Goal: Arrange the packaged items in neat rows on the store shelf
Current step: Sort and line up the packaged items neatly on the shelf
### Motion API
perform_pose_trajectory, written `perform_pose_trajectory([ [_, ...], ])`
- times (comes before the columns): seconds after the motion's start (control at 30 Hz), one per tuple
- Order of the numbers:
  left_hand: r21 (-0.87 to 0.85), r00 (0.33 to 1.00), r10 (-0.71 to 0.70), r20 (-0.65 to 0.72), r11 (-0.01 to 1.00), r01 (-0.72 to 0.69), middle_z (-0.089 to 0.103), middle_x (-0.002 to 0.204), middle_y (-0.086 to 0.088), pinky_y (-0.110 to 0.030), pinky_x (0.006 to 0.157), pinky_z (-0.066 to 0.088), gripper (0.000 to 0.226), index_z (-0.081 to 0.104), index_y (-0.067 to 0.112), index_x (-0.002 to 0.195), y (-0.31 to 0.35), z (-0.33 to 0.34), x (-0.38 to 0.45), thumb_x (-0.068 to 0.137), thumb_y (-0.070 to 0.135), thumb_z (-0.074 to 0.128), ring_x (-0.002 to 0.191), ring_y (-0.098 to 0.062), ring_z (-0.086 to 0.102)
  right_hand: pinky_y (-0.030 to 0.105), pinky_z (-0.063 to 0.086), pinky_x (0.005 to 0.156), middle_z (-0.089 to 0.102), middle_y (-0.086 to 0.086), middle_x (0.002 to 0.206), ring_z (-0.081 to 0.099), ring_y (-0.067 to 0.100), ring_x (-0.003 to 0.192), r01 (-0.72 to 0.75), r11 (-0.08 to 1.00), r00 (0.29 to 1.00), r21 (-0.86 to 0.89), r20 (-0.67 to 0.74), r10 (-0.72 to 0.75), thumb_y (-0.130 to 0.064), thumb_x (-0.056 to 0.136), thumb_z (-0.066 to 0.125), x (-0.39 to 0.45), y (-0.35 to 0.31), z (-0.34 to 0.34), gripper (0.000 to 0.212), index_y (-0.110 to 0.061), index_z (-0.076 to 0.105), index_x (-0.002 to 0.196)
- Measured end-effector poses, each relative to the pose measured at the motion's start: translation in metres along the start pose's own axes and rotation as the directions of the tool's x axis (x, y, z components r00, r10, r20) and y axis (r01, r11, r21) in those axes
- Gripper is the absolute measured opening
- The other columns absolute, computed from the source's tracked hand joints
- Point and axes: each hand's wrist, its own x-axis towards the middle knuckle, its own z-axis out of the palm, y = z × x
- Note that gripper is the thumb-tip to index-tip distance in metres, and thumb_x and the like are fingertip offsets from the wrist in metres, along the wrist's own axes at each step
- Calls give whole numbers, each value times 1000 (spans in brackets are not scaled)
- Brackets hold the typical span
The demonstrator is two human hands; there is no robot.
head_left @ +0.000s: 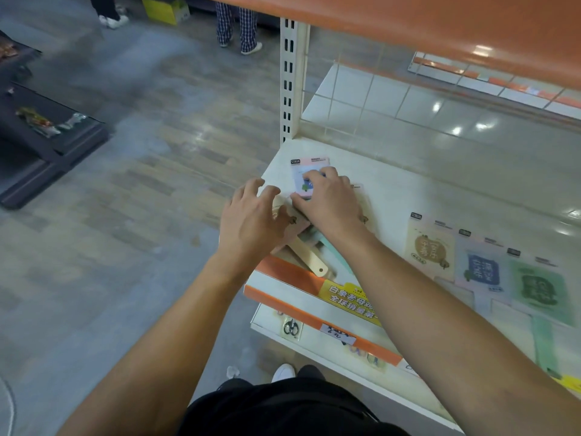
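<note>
A loose pile of packaged flat fans (309, 247) lies at the left end of the white shelf (440, 196), handles pointing toward the front edge. My right hand (330, 199) pinches the top pink-and-blue package (301, 171) with curled fingers and thumb. My left hand (251, 215) rests on the pile's left side with fingers spread and bent. Three more packaged fans lie side by side to the right: a beige one (429, 250), a blue one (481, 272) and a green one (539, 291).
An orange shelf (408, 23) overhangs from above. The perforated upright post (289, 80) stands at the shelf's back left corner. A lower shelf holds packaged scissors (290, 327). Two people's legs (239, 26) stand on the floor beyond, and a dark display rack (47, 133) is at left.
</note>
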Motion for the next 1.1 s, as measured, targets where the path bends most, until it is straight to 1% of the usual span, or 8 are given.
perform_pose_trajectory([
  [0.1,-9,1000,-4,16,1000,4,51,135,-9,-40,86,43,37,59,18,120,-1,2,1,88,36,58,117,-34,51,37,45,85,55,4,123,49,32,104,-18,1000,999,20,-50,19,-48,82,65,-1,-1,-3,45,-22,63,119],
  [0.27,-25,1000,-9,23,1000,10,49,137,-5,-40,89,41,38,57,19,123,16,6,8,89,36,54,120,-31,49,38,46,82,56,4,118,49,31,99,-38,996,989,81,-137,49,-46,81,65,-13,12,-19,40,-23,65,114],
  [0.4,-45,996,60,71,997,-57,49,137,-8,-44,95,41,41,55,17,125,45,14,14,89,35,55,122,-33,48,36,47,80,56,2,117,50,31,101,-93,991,974,94,-199,111,-44,81,66,-27,40,-36,38,-23,66,113],
  [0.63,-74,974,201,106,978,-194,51,132,-9,-44,94,42,41,56,15,124,107,29,7,89,36,54,117,-34,51,35,45,83,51,1,126,48,30,109,-227,973,948,48,-217,232,-48,84,63,-63,96,-70,39,-24,61,115],
  [0.77,-93,958,239,157,970,-226,47,137,-7,-43,97,41,43,53,19,128,143,37,-1,90,38,53,122,-32,47,36,44,87,48,3,130,46,30,114,-277,960,933,41,-227,279,-51,85,61,-89,125,-91,47,-22,58,122],
  [0.9,-89,933,297,203,955,-285,44,140,-4,-43,100,39,44,51,22,131,175,45,-12,91,40,50,127,-28,45,36,43,90,46,4,133,45,33,114,-354,935,913,23,-207,351,-49,87,61,-114,155,-105,46,-22,58,123],
  [1.03,-108,903,373,212,928,-357,44,140,-6,-43,97,42,44,52,20,130,205,52,-27,90,39,52,125,-30,46,35,42,89,46,4,131,44,33,116,-443,896,867,42,-234,439,-47,85,62,-140,186,-117,43,-24,58,121],
  [1.1,-111,895,391,215,920,-375,45,139,-6,-42,96,41,43,52,19,129,220,54,-33,90,38,52,123,-31,47,35,40,92,45,3,132,43,32,117,-475,879,852,52,-223,474,-47,85,61,-151,200,-122,43,-24,58,121],
])
